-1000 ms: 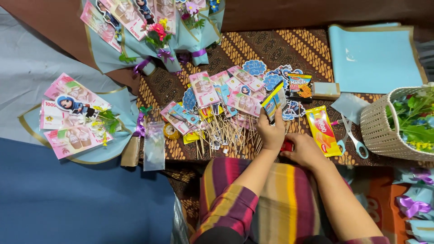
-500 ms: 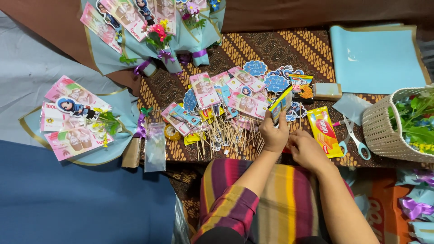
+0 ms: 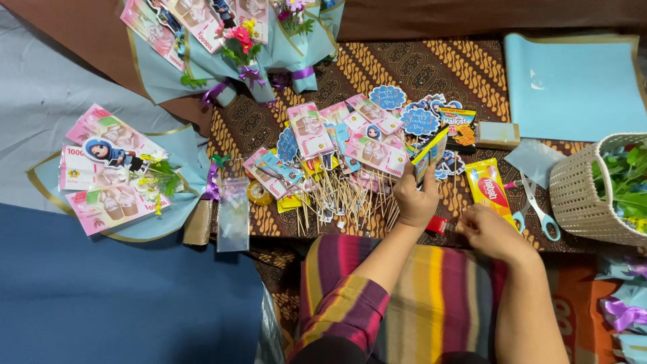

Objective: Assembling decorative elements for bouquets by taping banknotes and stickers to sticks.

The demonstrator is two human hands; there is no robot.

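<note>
Left hand (image 3: 414, 199), centre of frame, is closed in a pinch on a small yellow-and-blue snack packet (image 3: 430, 154), held up on edge just above the pile of pink paper cards on thin wooden skewers (image 3: 337, 168) spread over the brown patterned batik cloth (image 3: 418, 67). Right hand (image 3: 488, 232), lower right of centre, fingers curled downward over the striped fabric on the lap; cannot tell if it grips anything; a small red tape dispenser (image 3: 438, 224) sits just beside it, between the two hands. Yellow-and-red snack sachet (image 3: 486, 185) lies flat right of the left hand, pale blue-handled scissors (image 3: 536, 205) near it, white woven basket with green leaves (image 3: 586, 185) at right edge. Finished pale blue paper bouquet with pink cards (image 3: 118, 175) at left, two more bouquets at upper left, pale blue wrapping sheet (image 3: 573, 84) upper right. Risks, as judgement: the pinch is only on the packet's lower edge, so it could slip or tip into the skewer pile; loose skewers are crowded and crossing, a sweep of the wrist could scatter them or snag cards; scissors lie close to the right hand's reach.
</note>
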